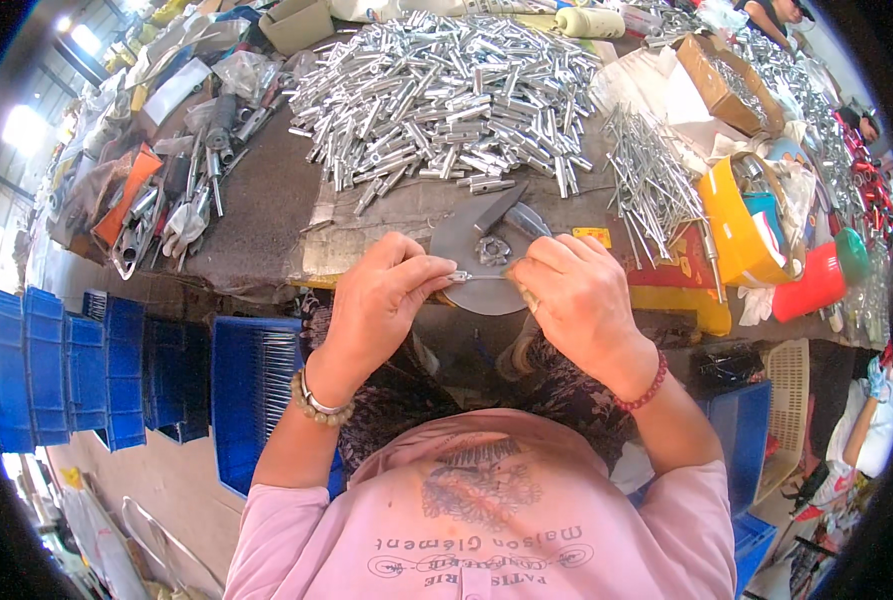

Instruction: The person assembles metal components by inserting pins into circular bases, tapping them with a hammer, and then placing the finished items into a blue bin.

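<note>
Over the near edge of the bench, my left hand [381, 300] pinches a small silver metal fitting [458, 276] between thumb and fingers. A thin metal rod [488, 277] runs level from that fitting to my right hand [581, 300], whose closed fingertips grip its other end. Whether the rod sits inside the fitting I cannot tell. Just beneath lies a grey round plate [456, 225], jutting past the bench edge. On it rest a dark wedge-shaped metal piece [499, 207] and a small clump of metal parts [492, 250].
A large heap of short silver tubes [446, 110] covers the bench's middle. Thin rods [651, 175] lie right, beside a yellow container [736, 230] and a red cup [806, 297]. Left are mixed tools and an orange piece [131, 190]. Blue bins [231, 400] stand below. People work far right.
</note>
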### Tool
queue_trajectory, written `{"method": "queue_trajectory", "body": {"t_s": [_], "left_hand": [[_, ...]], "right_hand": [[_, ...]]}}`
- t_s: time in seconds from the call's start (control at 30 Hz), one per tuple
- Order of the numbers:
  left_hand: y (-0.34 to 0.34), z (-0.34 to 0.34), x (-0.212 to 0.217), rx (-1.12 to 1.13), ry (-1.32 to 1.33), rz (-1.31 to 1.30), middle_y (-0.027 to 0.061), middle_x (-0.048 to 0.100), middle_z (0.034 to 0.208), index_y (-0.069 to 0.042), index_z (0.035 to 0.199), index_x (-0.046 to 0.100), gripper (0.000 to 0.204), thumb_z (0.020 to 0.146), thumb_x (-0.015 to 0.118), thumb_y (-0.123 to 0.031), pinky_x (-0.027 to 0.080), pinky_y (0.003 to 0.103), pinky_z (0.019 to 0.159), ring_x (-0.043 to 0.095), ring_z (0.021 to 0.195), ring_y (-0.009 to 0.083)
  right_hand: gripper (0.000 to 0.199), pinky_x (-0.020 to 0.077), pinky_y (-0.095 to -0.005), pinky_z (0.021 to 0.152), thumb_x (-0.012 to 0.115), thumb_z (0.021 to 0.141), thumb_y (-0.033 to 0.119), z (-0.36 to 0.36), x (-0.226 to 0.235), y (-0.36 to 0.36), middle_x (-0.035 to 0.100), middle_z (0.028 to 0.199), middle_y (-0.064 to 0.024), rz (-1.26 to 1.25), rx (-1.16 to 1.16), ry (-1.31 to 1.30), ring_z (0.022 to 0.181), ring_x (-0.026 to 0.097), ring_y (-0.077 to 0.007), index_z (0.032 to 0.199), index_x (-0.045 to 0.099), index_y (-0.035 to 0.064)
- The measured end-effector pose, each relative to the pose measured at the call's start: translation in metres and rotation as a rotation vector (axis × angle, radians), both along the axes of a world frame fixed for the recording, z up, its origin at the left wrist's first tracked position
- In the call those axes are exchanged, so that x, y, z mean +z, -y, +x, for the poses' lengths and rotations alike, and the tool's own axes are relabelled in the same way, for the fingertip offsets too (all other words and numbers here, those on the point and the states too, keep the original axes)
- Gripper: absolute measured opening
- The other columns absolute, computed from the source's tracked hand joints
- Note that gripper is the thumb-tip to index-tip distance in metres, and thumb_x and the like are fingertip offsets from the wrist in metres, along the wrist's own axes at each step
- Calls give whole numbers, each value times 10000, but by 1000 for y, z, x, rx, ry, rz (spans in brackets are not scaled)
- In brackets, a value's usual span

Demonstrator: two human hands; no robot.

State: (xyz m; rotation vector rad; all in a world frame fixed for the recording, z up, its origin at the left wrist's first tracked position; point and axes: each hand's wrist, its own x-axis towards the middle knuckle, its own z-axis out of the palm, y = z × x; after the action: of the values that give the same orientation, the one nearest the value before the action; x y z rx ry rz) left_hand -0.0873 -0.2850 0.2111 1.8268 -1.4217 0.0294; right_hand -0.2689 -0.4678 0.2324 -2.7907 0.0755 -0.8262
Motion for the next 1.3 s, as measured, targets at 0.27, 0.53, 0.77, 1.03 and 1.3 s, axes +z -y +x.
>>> {"method": "queue_trajectory", "body": {"t_s": [0.27, 0.53, 0.77, 1.03, 1.3], "left_hand": [[0, -5, 0, 25, 98, 9, 79, 657, 909, -109, 1032, 805, 196, 844, 856, -92, 533, 401, 705, 666, 837, 299], [-3, -7, -4, 37, 102, -38, 88, 658, 917, -110, 1076, 801, 283, 810, 874, -46, 532, 409, 706, 660, 835, 308], [0, -7, -7, 36, 87, -47, 86, 652, 912, -108, 1077, 792, 299, 804, 882, -26, 527, 409, 694, 656, 831, 308], [0, -7, -7, 33, 73, -81, 94, 648, 912, -111, 1087, 791, 294, 820, 872, -17, 527, 407, 686, 654, 819, 311], [-1, -7, -9, 34, 56, -73, 101, 646, 915, -110, 1104, 800, 305, 827, 863, 0, 525, 400, 687, 654, 813, 310]], "right_hand": [[82, 520, -406, 792, 762, 823, 86, 5, -6, 1, 620, 923, -36, -27, 10, -1, 891, 660, -254, 902, 753, 106], [119, 597, -445, 808, 756, 885, 79, -18, 3, 89, 713, 972, -103, 38, -533, -5, 926, 730, -329, 987, 804, 119], [177, 557, -455, 943, 780, 822, 63, -5, 2, 122, 676, 1083, -83, -55, -488, -100, 1071, 680, -327, 993, 808, 97], [358, 523, -470, 1039, 774, 766, 21, -38, 6, 137, 644, 1212, -125, 12, -534, -224, 1199, 624, -355, 1122, 780, 55], [347, 518, -452, 1055, 736, 776, -42, -69, -3, 157, 663, 1209, -155, 184, -502, -148, 1204, 630, -376, 1115, 777, 18]]}}
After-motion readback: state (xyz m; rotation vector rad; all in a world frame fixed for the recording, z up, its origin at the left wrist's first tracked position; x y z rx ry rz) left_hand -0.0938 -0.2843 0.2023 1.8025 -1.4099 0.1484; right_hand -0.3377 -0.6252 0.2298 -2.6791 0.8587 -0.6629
